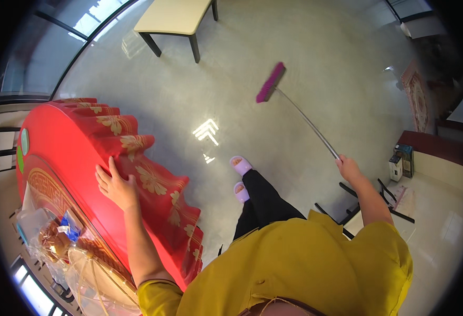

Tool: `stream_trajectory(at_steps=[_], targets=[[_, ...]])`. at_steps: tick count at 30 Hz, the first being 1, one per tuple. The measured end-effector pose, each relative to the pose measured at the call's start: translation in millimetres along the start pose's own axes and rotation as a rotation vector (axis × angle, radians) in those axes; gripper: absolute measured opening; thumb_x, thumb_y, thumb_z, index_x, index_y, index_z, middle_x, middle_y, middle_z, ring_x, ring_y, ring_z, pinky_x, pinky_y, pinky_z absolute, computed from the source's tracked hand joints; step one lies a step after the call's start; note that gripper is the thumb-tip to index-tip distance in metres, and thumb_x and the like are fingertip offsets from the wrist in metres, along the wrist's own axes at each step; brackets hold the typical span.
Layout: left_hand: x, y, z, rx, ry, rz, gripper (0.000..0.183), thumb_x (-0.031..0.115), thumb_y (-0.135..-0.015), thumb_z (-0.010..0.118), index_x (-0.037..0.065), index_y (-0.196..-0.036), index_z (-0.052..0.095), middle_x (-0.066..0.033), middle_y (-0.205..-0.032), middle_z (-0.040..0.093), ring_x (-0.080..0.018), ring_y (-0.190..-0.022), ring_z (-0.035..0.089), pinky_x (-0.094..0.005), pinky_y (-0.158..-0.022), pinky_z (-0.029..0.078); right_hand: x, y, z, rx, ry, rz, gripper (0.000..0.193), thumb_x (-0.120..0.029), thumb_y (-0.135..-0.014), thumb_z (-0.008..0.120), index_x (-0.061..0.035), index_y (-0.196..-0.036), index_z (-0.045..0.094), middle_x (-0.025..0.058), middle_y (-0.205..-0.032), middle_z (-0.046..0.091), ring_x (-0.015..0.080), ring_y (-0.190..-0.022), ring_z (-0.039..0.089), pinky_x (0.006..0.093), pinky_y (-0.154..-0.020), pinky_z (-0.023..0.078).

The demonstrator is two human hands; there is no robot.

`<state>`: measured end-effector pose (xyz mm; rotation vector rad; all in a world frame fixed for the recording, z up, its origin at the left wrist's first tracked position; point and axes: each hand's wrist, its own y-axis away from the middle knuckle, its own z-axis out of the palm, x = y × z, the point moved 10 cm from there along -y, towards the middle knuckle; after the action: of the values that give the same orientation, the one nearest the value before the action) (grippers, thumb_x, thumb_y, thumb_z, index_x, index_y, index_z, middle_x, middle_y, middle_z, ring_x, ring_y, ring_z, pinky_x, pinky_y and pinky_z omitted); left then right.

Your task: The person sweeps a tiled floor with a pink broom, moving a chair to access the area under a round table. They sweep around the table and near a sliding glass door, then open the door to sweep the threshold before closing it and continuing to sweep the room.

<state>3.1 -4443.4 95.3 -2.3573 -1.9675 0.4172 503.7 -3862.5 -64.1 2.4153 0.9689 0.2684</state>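
My right hand (349, 168) is closed round the upper end of a push broom's metal handle (311, 125), out to my right. The broom's purple bristle head (271, 82) rests on the floor, ahead and to the right of my feet. My left hand (117, 185) lies with fingers spread on the red tablecloth (79, 142) of a round table at my left. Gold flowers decorate the cloth's ruffled skirt (150, 179), which hangs down beside that hand. Nothing is held in the left hand.
On the red table are clear plastic bags with packed goods (58, 237) and a woven basket (97, 274). A cream-topped table (173, 18) stands far ahead. To my right are an overturned-looking dark-legged chair (355, 216), small boxes (402, 160) and a patterned rug (415, 97). The floor (326, 63) is glossy grey.
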Motion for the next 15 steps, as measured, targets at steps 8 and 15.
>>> stream_trajectory(at_steps=[8, 15], targets=[[-2, 4, 2, 0.016, -0.060, -0.005, 0.071, 0.019, -0.061, 0.065, 0.025, -0.127, 0.040, -0.0137, -0.135, 0.031, -0.0318, -0.123, 0.031, -0.0476, -0.095, 0.031, -138, 120, 46, -0.362, 0.102, -0.384, 0.036, -0.031, -0.088, 0.042, -0.0185, -0.122, 0.040, 0.0129, -0.080, 0.061, 0.0335, -0.072, 0.059, 0.0454, -0.062, 0.046], [3, 1, 12, 0.015, -0.089, 0.027, 0.075, 0.020, -0.061, 0.066, 0.028, -0.130, 0.036, -0.0130, -0.136, 0.030, -0.0303, -0.124, 0.031, -0.0449, -0.097, 0.029, -225, 52, 106, -0.572, 0.224, -0.571, 0.022, -0.029, -0.085, 0.042, -0.0136, -0.093, 0.056, 0.0128, -0.086, 0.061, 0.0325, -0.080, 0.060, 0.0459, -0.067, 0.047]])
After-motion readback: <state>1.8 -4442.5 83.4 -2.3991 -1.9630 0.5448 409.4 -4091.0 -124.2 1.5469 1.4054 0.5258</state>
